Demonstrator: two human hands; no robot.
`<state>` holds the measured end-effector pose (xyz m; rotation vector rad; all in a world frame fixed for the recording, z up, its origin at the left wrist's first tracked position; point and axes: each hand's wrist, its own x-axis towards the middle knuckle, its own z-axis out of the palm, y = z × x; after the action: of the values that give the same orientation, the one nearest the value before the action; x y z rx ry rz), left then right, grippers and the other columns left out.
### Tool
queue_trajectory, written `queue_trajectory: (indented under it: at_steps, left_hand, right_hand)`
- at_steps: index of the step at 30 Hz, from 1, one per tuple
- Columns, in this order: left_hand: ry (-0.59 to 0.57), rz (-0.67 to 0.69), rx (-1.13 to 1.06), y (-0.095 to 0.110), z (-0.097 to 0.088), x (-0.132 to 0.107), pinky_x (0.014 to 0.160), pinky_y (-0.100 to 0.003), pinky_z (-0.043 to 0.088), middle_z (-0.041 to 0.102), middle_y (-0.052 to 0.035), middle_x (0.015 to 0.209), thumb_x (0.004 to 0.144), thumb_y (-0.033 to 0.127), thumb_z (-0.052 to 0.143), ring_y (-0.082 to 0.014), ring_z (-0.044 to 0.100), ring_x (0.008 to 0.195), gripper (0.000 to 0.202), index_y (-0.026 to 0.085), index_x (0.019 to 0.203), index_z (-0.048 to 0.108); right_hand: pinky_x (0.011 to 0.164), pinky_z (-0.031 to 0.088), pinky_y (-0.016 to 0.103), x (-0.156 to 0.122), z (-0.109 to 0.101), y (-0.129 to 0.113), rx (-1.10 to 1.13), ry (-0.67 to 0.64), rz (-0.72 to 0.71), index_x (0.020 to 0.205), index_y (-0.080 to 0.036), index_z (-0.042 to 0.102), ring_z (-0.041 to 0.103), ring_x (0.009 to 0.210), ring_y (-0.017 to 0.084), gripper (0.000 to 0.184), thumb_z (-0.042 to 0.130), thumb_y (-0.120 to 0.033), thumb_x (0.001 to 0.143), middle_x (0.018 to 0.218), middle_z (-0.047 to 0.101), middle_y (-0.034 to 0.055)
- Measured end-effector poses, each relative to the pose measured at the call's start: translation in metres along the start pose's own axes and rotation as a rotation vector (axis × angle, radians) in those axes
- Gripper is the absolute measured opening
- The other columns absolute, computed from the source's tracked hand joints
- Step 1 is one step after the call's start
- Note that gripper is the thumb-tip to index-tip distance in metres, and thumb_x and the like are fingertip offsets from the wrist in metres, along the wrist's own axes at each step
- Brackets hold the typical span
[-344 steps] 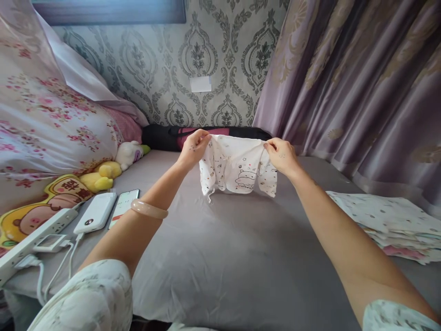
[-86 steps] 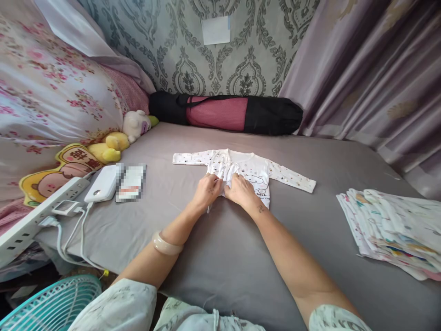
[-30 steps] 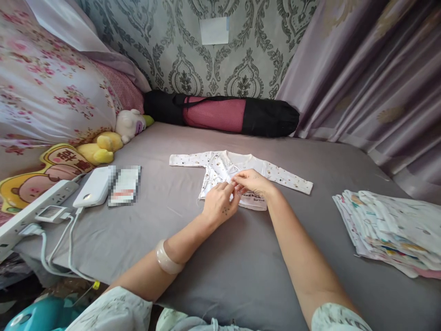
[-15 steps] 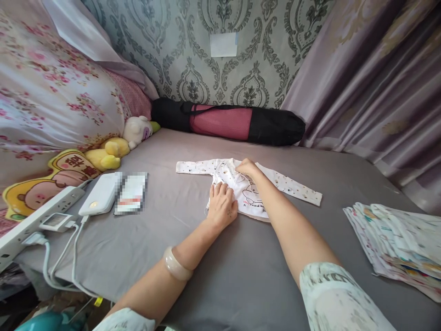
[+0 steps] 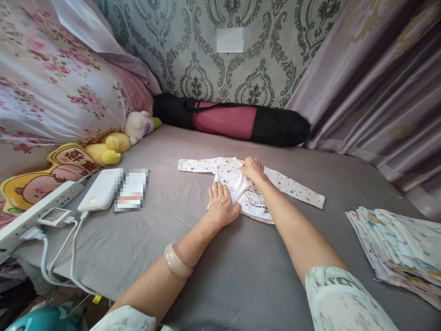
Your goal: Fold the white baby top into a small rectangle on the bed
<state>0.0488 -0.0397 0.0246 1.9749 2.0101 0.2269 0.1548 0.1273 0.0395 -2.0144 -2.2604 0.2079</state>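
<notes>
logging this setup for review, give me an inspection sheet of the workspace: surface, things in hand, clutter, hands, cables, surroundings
Surface: grey sheet, lightly creased.
Job's things: small shirt, front up, sleeves out to both sides.
Clutter: power bank and pixelated flat item at left; plush toys behind; folded stack at right.
Hands: left hand laid flat on the shirt; right hand pinching its cloth near the neckline.
Cables: white cables beside the power strip, looping near the sheet's left edge; none seen touching the shirt.
Surroundings: patterned wall, purple curtain, black-and-pink bag along the back.
</notes>
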Motion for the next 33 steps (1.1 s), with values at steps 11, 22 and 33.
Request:
queue_trajectory:
  at_steps: [11,22,33]
  left_hand:
    - [0.052,-0.01,-0.027,0.0,0.004,0.0,0.117,-0.054,0.013,0.019,-0.0308,0.155,0.084,0.039,0.043,-0.0396,0.009,0.147,0.07,-0.005,0.138,0.035]
    - [0.097,-0.02,-0.062,0.001,0.006,-0.003,0.115,-0.054,0.017,0.021,-0.0315,0.154,0.082,0.035,0.049,-0.0393,0.011,0.147,0.047,0.004,0.117,0.048]
    - [0.273,0.05,-0.065,-0.003,0.005,-0.003,0.11,-0.051,0.028,0.043,-0.0193,0.145,0.087,0.038,0.056,-0.0366,0.029,0.141,0.023,0.016,0.095,0.059]
  right_hand:
    - [0.106,0.033,0.037,-0.023,0.005,-0.014,-0.101,0.12,-0.271,0.126,-0.012,0.057,0.047,0.128,0.026,0.041,0.028,-0.016,0.097,0.133,0.057,0.0167]
    - [0.12,0.005,0.044,-0.009,0.04,-0.031,0.041,-0.126,-0.403,0.154,-0.007,0.021,0.009,0.149,0.024,0.066,0.018,-0.045,0.1,0.162,0.014,0.0108]
    - [0.09,0.046,0.027,0.015,-0.005,0.047,0.336,-0.057,-0.284,0.103,-0.017,0.073,0.065,0.102,0.019,0.029,0.048,-0.017,0.088,0.109,0.073,0.006]
